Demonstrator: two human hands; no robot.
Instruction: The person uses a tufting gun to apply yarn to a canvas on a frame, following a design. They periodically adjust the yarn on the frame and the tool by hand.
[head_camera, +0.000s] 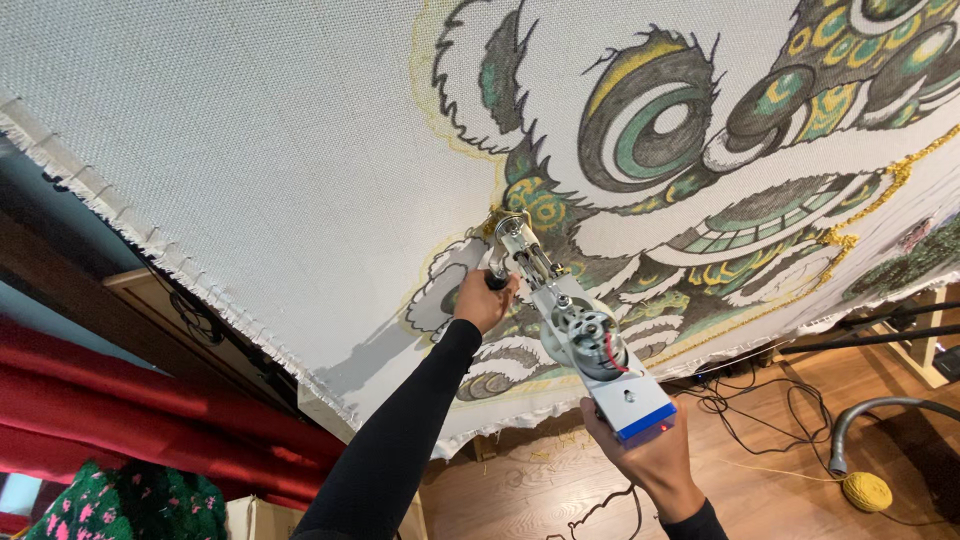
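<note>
We see a white woven cloth (250, 130) with a frayed pale edge, bearing a lion-mask design (700, 150) outlined in black and filled with dark green, teal and mustard yellow; gold-yellow yarn trims its lower curve. The tufting gun (575, 325) we hold is silver metal with a white block and blue base. Our sleeve (400, 440) is black. Below us we note warm brown wood floor (770, 450), black cables, a yellow yarn ball (866, 491), red rolls (120, 410), and green knit speckled pink (130, 505).

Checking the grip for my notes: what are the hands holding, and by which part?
Both hold a tufting gun: the left hand on its front handle, the right hand at its rear end.
</note>
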